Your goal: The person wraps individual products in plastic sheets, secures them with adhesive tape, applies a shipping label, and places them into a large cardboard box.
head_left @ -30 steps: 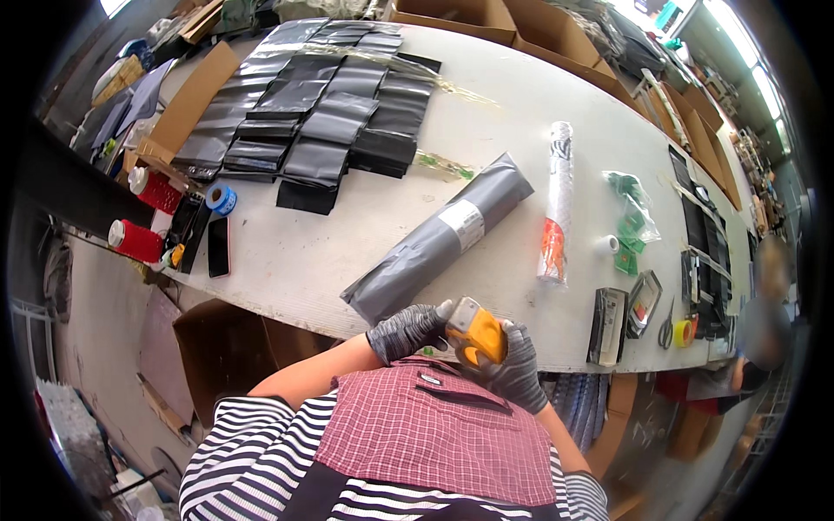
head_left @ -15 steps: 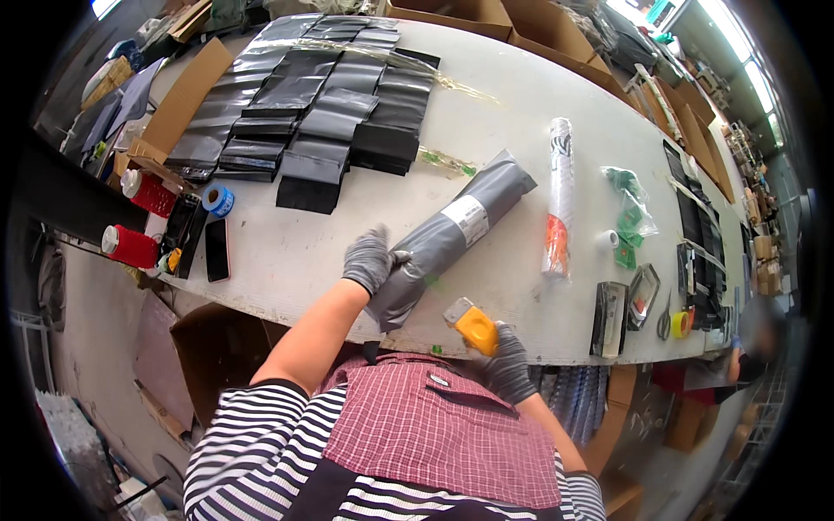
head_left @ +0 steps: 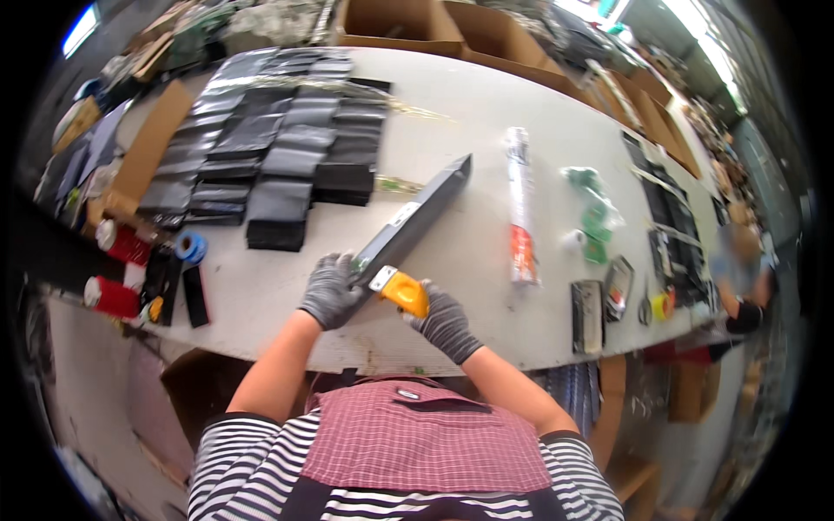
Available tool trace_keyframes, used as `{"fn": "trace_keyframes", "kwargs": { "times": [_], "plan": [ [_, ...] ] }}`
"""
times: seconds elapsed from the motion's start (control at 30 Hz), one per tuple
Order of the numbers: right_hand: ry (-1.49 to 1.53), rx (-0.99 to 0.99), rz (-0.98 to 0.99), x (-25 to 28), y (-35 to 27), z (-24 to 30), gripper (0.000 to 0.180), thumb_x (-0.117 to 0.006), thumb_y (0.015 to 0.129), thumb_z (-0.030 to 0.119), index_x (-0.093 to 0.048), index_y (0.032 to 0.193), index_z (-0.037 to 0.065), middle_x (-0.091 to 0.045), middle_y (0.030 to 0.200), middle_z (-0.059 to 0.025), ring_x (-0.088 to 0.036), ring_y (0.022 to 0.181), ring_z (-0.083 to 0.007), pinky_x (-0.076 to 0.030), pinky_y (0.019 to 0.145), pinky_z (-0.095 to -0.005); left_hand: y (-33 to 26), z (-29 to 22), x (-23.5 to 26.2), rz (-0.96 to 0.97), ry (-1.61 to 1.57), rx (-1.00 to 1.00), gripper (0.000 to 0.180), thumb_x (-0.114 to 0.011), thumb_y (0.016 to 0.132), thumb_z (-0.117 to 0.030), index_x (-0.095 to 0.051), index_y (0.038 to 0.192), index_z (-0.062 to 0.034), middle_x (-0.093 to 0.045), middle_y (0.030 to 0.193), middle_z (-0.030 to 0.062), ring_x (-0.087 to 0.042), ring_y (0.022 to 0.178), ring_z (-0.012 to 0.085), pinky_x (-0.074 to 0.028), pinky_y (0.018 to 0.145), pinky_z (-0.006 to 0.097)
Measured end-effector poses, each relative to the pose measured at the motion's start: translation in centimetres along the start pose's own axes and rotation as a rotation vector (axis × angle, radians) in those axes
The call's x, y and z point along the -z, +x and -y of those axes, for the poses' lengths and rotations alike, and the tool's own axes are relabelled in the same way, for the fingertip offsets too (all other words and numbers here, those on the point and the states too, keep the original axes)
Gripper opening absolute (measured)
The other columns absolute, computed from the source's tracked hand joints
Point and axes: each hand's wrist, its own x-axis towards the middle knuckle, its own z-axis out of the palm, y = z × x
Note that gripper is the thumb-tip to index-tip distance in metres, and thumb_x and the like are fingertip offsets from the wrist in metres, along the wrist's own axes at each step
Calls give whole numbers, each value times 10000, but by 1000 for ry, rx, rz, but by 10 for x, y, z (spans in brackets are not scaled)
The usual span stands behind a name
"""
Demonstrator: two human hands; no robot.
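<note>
A long package (head_left: 421, 207) in a grey plastic mailing bag lies slantwise on the white table (head_left: 473, 234), with a pale label on its side. My left hand (head_left: 330, 291), in a grey glove, is closed on its near end, and a small shiny green bit shows by the fingertips. In my gloved right hand (head_left: 445, 323) is a yellow hand tool (head_left: 405, 293) with a pale flat head. That head points at the near end of the package, close to my left fingers; whether it touches I cannot tell.
Stacks of black plastic bags (head_left: 291, 143) cover the far left. A clear-wrapped roll (head_left: 520, 208) lies right of the package, beside a plastic bag with green pieces (head_left: 596, 213). A black tray (head_left: 587, 317), a phone (head_left: 196, 295) and red spools (head_left: 113, 297) sit near the edges. A person (head_left: 743, 278) is at far right.
My right hand has brought the yellow tool left and up to the package's near end. The package has turned onto a narrower side, and my left hand has shifted to its near end.
</note>
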Motion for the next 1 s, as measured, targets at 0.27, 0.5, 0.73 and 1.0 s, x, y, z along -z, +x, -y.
{"fn": "trace_keyframes", "kwargs": {
  "times": [0.27,0.5,0.73,1.0],
  "plan": [
    [-12,166,-49,-17,-21,-13,751,-770,761,356,-450,1386,92,-657,941,-183,-642,849,-357,-525,787,-449,-17,13,-14,-138,480,178,932,-721,774,-447,-263,1485,-55,-439,1406,179,-479,1237,325,-384,1035,498],
    [57,213,-184,7,-102,-70,766,-803,735,325,-466,1380,84,-631,868,-187,-628,760,-346,-527,725,-439,18,67,-13,278,-585,72,878,-799,733,-450,-430,1394,-7,-587,1271,240,-511,1249,358,-407,1048,396],
    [-187,59,68,39,-89,-61,741,-760,759,379,-482,1390,107,-627,890,-173,-626,811,-339,-520,738,-445,-34,-52,-30,-84,404,56,1055,-763,765,-391,-123,1537,-62,-272,1528,230,-295,1401,376,-275,1158,393],
    [-455,156,287,53,12,29,575,-683,822,371,-549,1334,148,-651,953,-156,-654,847,-325,-527,769,-435,17,74,-14,-92,-297,-76,978,-863,615,-243,-397,1450,-36,-463,1314,209,-432,1255,354,-354,1096,370]
  ]
}}
